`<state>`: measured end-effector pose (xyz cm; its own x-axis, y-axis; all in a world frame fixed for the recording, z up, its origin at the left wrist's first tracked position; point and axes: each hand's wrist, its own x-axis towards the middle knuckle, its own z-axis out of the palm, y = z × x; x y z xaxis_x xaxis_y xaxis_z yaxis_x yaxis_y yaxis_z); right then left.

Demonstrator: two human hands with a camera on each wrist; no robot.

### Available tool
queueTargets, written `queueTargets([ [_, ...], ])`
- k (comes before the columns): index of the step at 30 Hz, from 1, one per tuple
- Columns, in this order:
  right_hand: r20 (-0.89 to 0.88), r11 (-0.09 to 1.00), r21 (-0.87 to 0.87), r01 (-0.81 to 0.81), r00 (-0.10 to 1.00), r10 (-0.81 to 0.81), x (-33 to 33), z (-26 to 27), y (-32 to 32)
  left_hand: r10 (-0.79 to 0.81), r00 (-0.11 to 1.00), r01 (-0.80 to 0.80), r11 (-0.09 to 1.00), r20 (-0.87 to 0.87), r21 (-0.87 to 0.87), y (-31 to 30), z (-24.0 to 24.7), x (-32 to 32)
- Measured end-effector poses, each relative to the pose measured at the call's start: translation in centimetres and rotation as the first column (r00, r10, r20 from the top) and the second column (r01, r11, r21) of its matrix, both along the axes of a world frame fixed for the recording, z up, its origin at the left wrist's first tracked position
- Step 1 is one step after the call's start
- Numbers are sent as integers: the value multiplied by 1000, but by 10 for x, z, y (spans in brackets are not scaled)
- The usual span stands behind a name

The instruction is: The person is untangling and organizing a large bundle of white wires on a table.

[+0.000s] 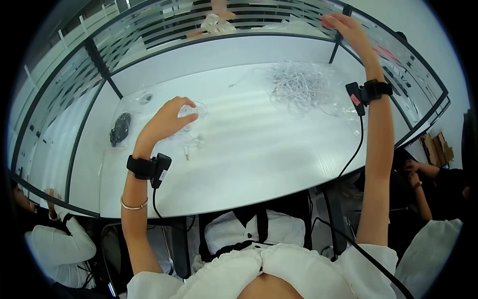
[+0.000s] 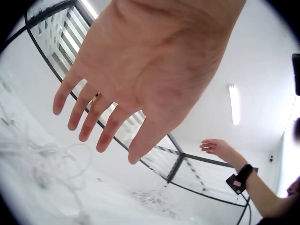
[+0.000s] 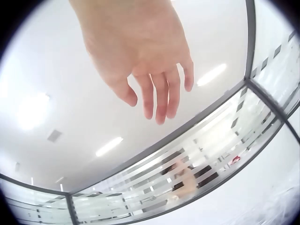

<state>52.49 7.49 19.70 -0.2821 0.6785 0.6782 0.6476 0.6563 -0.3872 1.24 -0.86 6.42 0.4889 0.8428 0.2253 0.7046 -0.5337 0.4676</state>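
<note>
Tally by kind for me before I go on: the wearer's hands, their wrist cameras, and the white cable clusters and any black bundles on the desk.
Hands: 2, left hand and right hand
Wrist cameras: 2, left camera and right camera
White cable clusters: 2, large heap and smaller cluster
Black bundles: 1, the bagged bundle
Total: 7

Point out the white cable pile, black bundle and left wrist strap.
White cable pile (image 1: 298, 88): head view, middle of tangle.
Black bundle (image 1: 120, 130): head view, its middle.
Left wrist strap (image 1: 140, 168): head view, black band.
</note>
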Motion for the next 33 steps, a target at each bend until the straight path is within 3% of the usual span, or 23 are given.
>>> queueTargets([
  [2,22,996,-31,-83,996,83,-48,-7,-25,67,996,-65,997,-51,46,3,-19,-13],
  [4,81,970,-188,-152,982,170,-87,-20,-42,115,988,-111,993,-103,47,9,-37,-22],
  [6,106,863,-429,-266,934,341,-116,-47,-45,82,994,-81,997,-74,10,24,-59,-30],
  [8,284,808,-566,-164,881,378,-150,-68,-61,54,999,-54,997,-3,-52,23,-61,-19],
  [10,303,674,-734,-85,847,437,-177,-83,-70,33,999,-30,992,25,-120,20,-55,-5],
  [12,321,682,-726,-91,832,453,-198,-103,-69,0,996,20,975,93,-220,16,-52,8],
  [16,373,773,-630,-68,847,378,-221,-145,-61,-209,963,237,958,171,-164,1,-41,28],
  [20,286,885,-458,88,957,52,-237,-164,-53,-292,949,309,935,117,-173,-16,-30,31],
  [24,172,993,-63,-103,979,112,-241,-188,-45,-326,927,361,910,185,-203,-23,-28,28],
  [25,164,986,-62,-157,973,165,-245,-191,-42,-361,911,398,896,202,-195,-21,-28,27],
  [29,254,851,-489,-190,903,347,-249,-186,-45,-411,899,428,898,154,-103,-27,-22,28],
  [32,273,850,-514,-115,917,289,-244,-175,-54,-299,929,327,939,219,-108,-27,-16,24],
  [33,220,887,-441,-139,941,257,-243,-175,-53,-285,936,308,947,207,-88,-26,-13,20],
])
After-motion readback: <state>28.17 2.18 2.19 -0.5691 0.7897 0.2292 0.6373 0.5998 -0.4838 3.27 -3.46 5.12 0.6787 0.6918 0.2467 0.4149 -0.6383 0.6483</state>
